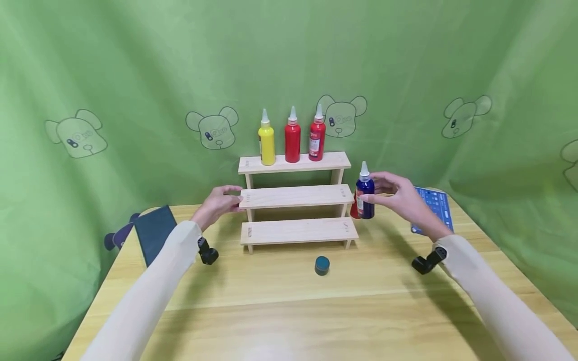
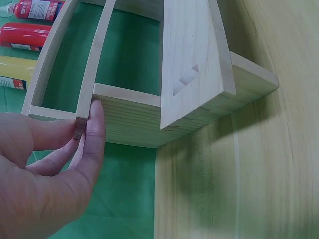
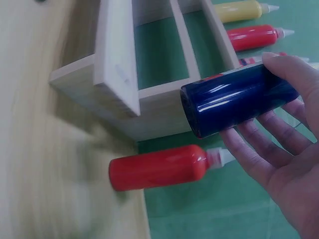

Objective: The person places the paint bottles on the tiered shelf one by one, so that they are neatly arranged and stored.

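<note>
Between the thumb and fingers of the right hand (image 1: 399, 193), a dark blue bottle (image 1: 366, 186) is being gripped by its body, upright, nozzle pointing up, base apparently hanging clear of the table (image 1: 271, 321). Just behind that grip, a lone red bottle (image 3: 157, 168) is standing on the table, mostly hidden in the head view. Immediately left of the right fingers, a wooden tiered shelf (image 1: 298, 229) is standing; at its far end, the left hand (image 1: 219, 203) is pinching the end of the middle tier (image 1: 295, 196) between thumb and fingers, seemingly steadying the unit. Above and left of the right fingers, a yellow bottle (image 1: 267, 146) and two red bottles (image 1: 292, 144) are lining the top tier (image 1: 336, 160). Nearer the person than either hand's fingers, a small round jar (image 1: 322, 265) is sitting; right of the right fingers, a blue printed sheet (image 1: 437, 206) is lying. Step in hand, as judged: handling the blue bottle at the shelf's right end while bracing the shelf. Next move seems to be calling for a firm, upright hold, clearance from the tier edges and neighbouring red bottle, and a light left pinch.
</note>
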Motion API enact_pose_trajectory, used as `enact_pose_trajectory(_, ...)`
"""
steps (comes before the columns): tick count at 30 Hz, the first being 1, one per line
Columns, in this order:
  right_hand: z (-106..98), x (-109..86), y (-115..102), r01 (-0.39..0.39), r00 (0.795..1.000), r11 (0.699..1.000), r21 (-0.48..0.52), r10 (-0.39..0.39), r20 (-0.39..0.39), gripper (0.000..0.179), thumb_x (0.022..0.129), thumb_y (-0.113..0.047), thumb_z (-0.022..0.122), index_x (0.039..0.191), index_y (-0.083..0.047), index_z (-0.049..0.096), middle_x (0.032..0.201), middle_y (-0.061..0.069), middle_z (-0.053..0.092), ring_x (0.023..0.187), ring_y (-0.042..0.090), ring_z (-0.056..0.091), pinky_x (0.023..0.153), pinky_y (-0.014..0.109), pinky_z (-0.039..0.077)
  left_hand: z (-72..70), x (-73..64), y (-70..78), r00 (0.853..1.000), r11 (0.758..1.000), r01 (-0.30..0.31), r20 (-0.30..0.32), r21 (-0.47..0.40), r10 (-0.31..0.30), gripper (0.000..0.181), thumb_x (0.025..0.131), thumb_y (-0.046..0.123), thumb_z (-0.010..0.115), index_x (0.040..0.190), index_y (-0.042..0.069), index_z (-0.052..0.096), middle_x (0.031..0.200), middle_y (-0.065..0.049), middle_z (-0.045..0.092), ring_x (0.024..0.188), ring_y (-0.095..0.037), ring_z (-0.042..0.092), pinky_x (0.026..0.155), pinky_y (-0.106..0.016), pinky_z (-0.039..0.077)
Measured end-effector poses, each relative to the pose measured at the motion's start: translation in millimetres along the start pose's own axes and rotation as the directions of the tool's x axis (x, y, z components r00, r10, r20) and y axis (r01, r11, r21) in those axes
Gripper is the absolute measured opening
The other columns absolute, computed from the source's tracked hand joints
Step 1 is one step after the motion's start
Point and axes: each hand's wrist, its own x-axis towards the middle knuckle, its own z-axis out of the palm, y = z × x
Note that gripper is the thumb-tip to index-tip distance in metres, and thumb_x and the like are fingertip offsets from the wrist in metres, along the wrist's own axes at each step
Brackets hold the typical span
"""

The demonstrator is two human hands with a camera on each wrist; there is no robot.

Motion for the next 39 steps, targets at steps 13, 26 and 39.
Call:
enact_pose_trajectory(13, 8.7, 16.3, -24.5, 0.049, 0.997, 0.997, 0.056, -0.045, -0.063, 0.066, 0.093, -0.041, 0.081, 0.148, -0.016, 0.056, 0.136, 0.01, 0.066, 0.116, 0.017, 0.062, 0.096, 0.028, 0.054, 0.4, -0.1, -2.5, 1.0, 1.0, -0.002, -0.003, -0.01, 0.002, 0.054, 0.104, -0.004, 0.055, 0.156, -0.002, 0.041, 0.139, -0.028, 0.055, 0.083, -0.014, 0.065, 0.096, -0.03, 0.063)
enact_pose_trajectory(26, 45.5, 41.4, -50.8, 0.116, 0.992, 0.978, 0.171, -0.106, -0.067, 0.066, 0.091, -0.039, 0.083, 0.148, -0.016, 0.058, 0.139, 0.009, 0.065, 0.123, 0.025, 0.063, 0.104, 0.044, 0.055, -1.7, 1.3, -1.6, 1.0, 1.0, 0.015, 0.022, -0.026, -0.015, 0.055, 0.104, -0.004, 0.055, 0.157, -0.002, 0.04, 0.135, -0.023, 0.057, 0.087, -0.015, 0.065, 0.113, -0.042, 0.053)
enact_pose_trajectory(39, 84.2, 63.8, -68.2, 0.152, 0.988, 0.961, 0.233, -0.144, -0.051, 0.067, 0.091, -0.032, 0.084, 0.149, -0.011, 0.058, 0.141, 0.013, 0.065, 0.121, 0.03, 0.067, 0.106, 0.045, 0.057, -0.1, 5.4, -2.2, 0.998, 0.995, 0.055, -0.038, -0.089, -0.058, 0.048, 0.104, 0.0, 0.059, 0.149, -0.009, 0.048, 0.122, -0.011, 0.059, 0.082, -0.01, 0.061, 0.077, -0.015, 0.06)
